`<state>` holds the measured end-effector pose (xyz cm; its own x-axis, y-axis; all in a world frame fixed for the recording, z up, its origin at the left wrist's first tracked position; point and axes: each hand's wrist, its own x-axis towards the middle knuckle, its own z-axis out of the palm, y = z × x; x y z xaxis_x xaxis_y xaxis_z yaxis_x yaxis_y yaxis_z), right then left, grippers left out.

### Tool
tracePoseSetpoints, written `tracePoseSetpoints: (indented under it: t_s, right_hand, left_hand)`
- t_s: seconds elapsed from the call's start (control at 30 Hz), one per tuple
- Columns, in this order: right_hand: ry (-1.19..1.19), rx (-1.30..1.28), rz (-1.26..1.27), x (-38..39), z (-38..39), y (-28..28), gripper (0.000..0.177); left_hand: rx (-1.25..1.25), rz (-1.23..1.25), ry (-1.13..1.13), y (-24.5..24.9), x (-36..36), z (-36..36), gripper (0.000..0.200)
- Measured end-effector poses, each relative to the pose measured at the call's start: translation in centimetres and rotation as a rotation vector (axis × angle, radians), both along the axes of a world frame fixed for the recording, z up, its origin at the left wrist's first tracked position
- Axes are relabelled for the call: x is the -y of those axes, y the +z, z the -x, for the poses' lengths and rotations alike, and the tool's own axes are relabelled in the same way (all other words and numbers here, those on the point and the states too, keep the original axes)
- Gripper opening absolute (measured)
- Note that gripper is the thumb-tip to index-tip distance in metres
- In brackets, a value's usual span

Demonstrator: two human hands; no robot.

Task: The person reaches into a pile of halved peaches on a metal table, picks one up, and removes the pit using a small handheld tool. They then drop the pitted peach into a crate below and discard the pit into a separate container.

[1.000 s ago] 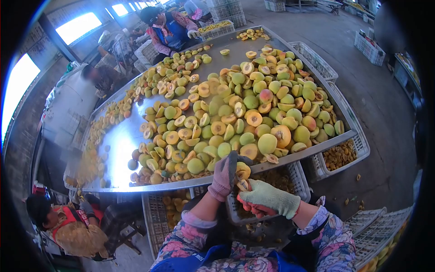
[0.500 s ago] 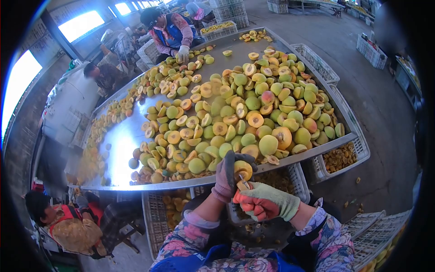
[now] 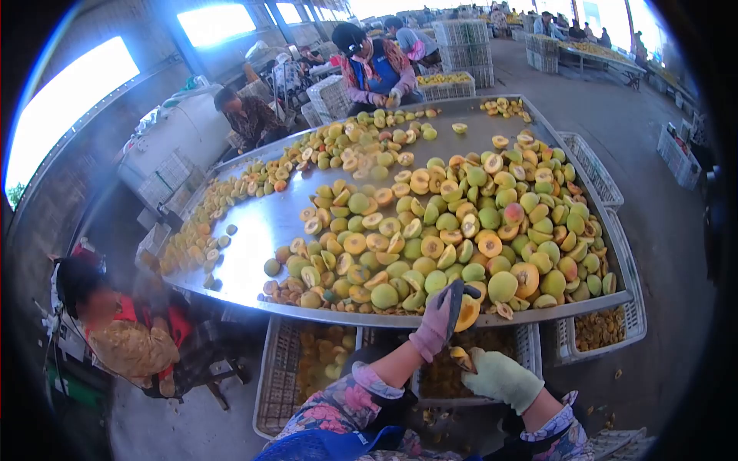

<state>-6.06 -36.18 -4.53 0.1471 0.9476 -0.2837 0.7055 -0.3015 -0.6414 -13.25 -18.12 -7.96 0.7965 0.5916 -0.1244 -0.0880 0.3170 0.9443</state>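
My left hand, in a pink and dark glove, is closed round a yellow-orange fruit half just past the metal table's near edge. Lower and to the right is my right hand, in a pale green glove. Its fingers are closed on a small orange-brown piece, too small to tell whether it is pit, flesh or part of a tool. The two hands are apart. Beyond them a large heap of green and orange fruit, many cut in halves, lies on the metal table.
Crates with fruit pieces stand under the near edge, one at the left and one at the right. A person sits at the lower left. Across the table another person handles fruit. More crates are stacked behind.
My hands have separated, the right one moving down and right from the fruit in the left. The camera view has shifted, showing more of the far hall. The far person's hands are now together.
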Motion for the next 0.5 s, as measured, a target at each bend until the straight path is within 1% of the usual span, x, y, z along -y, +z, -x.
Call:
tracePoseSetpoints:
  t_s: [0.03,0.1,0.13,0.17,0.2,0.23,0.3,0.33,0.37,0.4,0.43,0.5]
  right_hand:
    - [-0.037,0.141,0.125,-0.1,-0.1,0.4,0.034]
    - [-0.166,0.342,0.196,0.2,-0.5,-1.0,0.033]
    - [-0.169,0.355,0.18,-0.1,-0.8,-0.8,0.033]
    - [-0.251,0.332,0.12,-0.3,-1.0,-0.6,0.032]
    - [-0.332,0.306,0.063,-0.4,-1.2,-0.4,0.032]
    - [-0.329,0.311,0.056,-0.3,-1.2,0.2,0.032]
    - [-0.289,0.342,0.051,0.2,-1.0,2.1,0.029]
    - [-0.288,0.34,0.048,0.6,-0.5,3.1,0.029]
    - [-0.277,0.336,-0.041,0.9,0.0,4.2,0.029]
    - [-0.266,0.333,-0.128,1.1,0.2,4.8,0.028]
    - [-0.266,0.334,-0.129,1.2,0.0,4.6,0.028]
    - [-0.253,0.258,-0.153,1.4,-0.5,3.4,0.029]
  left_hand:
    - [0.045,-0.321,0.034,-0.9,-0.3,0.0,0.031]
    - [0.101,-0.322,0.022,1.9,0.4,0.9,0.027]
    - [0.076,-0.476,0.039,3.1,0.3,1.7,0.025]
    - [0.085,-0.486,0.043,3.0,-0.2,2.4,0.025]
    - [0.018,-0.545,0.124,2.4,-1.0,3.2,0.024]
    - [-0.051,-0.6,0.206,2.3,-1.6,4.0,0.023]
    - [-0.11,-0.784,0.214,5.7,-2.5,7.1,0.022]
    - [-0.209,-0.821,0.258,5.9,-3.4,8.8,0.022]
    - [-0.306,-0.857,0.302,5.9,-4.5,10.6,0.022]
    - [-0.434,-0.923,0.285,5.6,-5.8,12.8,0.026]
    - [-0.562,-0.985,0.267,5.7,-6.9,14.8,0.029]
    - [-1.033,-1.106,0.153,8.8,-6.4,17.0,0.036]
